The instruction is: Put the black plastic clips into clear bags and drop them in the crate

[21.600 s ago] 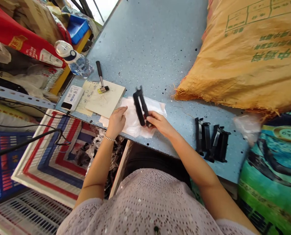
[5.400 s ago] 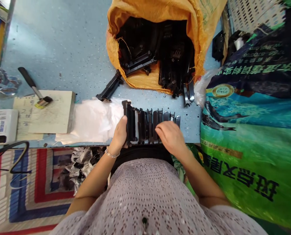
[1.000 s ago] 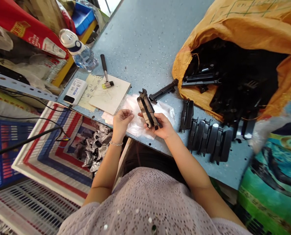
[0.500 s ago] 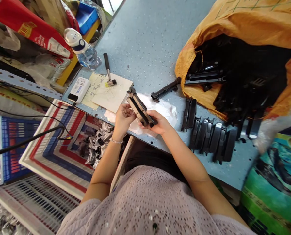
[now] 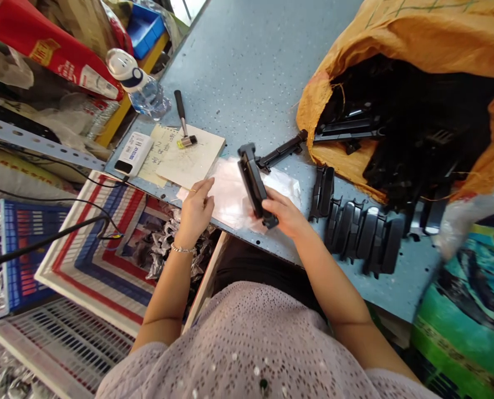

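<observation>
My right hand (image 5: 287, 212) is closed round the lower end of a long black plastic part (image 5: 253, 183), which tilts up above the bench. My left hand (image 5: 197, 209) rests at the left edge of a pile of clear plastic bags (image 5: 230, 194), its fingers stretched out and holding nothing. Whether its fingertips touch the top bag I cannot tell. Another black part (image 5: 284, 151) lies just behind the bags. Several similar parts (image 5: 367, 230) stand in a row to the right of my right hand.
An orange woven sack (image 5: 319, 102) full of black parts lies open at the right. A hammer (image 5: 182, 119) lies across a cardboard sheet (image 5: 200, 158), near a water bottle (image 5: 147, 94) and a white box (image 5: 134, 152). Below left, a striped basket (image 5: 84, 244) holds silvery bagged items.
My left hand has let go of the black part and moved left and down to the bags. My right hand has drawn the part to the right and turned it.
</observation>
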`<move>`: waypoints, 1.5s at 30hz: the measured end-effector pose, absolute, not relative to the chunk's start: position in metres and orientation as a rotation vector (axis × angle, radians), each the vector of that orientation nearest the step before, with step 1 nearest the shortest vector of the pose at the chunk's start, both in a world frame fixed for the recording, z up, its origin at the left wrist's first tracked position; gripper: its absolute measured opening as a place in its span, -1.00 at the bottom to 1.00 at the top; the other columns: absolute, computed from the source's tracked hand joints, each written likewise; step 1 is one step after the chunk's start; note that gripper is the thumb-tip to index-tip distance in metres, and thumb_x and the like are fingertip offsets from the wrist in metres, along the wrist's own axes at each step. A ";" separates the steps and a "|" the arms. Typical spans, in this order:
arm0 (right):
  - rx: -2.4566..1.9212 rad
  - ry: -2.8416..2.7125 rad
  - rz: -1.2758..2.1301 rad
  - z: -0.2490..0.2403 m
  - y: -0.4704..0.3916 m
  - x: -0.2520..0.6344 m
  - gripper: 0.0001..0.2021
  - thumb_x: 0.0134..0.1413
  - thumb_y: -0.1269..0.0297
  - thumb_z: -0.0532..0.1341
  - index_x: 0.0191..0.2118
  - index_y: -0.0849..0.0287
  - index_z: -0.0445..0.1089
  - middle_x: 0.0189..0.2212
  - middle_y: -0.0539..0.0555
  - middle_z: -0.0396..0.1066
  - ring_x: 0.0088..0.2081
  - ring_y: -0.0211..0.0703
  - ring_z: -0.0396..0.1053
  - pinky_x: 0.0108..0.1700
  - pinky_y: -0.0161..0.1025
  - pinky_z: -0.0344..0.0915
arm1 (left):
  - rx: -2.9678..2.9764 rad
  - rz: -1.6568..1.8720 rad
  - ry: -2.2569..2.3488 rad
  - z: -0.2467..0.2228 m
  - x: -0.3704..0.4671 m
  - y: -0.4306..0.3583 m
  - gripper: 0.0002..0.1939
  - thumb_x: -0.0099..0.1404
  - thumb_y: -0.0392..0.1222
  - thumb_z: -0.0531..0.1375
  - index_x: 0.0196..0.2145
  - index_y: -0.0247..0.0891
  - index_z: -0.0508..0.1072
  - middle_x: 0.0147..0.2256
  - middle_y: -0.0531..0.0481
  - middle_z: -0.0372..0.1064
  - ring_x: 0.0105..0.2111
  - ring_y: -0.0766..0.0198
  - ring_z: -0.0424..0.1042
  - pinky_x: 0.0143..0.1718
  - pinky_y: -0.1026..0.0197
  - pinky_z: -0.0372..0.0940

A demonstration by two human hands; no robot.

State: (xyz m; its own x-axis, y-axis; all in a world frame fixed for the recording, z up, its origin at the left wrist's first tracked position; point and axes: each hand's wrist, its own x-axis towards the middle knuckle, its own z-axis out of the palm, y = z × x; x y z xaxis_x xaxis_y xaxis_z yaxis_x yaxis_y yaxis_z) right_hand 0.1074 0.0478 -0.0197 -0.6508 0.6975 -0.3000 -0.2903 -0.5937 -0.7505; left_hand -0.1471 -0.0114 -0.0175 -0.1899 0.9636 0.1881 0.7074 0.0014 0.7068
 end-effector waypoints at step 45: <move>-1.834 -2.433 0.609 0.007 0.134 0.107 -0.66 0.41 0.14 0.08 0.11 0.19 0.40 -0.10 0.38 0.56 -0.06 0.29 0.52 -0.04 0.09 0.34 | 1.688 0.933 1.933 -0.039 -0.089 0.002 -0.88 0.25 -0.14 0.35 -0.37 -0.20 0.51 -0.27 -0.16 0.44 -0.23 0.04 0.45 -0.18 0.09 0.33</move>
